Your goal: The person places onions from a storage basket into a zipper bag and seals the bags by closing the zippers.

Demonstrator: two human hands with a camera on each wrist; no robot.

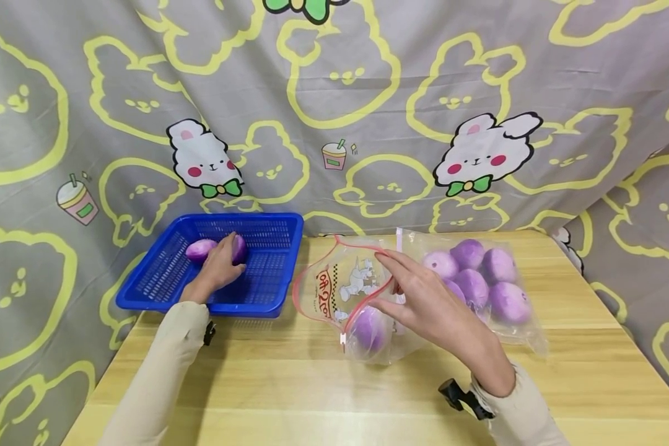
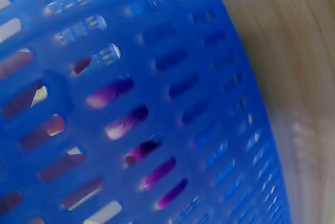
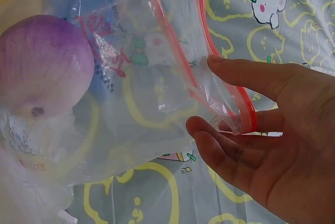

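My left hand reaches down into a blue plastic basket and grips a purple onion between thumb and fingers. A second purple onion lies just left of that hand. In the left wrist view the basket's slotted wall hides most of the hand, with purple showing through the slots. My right hand holds the red-edged mouth of a clear zip bag, thumb and fingers on either side of the rim. The mouth gapes toward the basket, and one onion lies inside.
Right of the open bag, another clear bag filled with several purple onions lies on the wooden table. A patterned grey curtain hangs directly behind the table's back edge.
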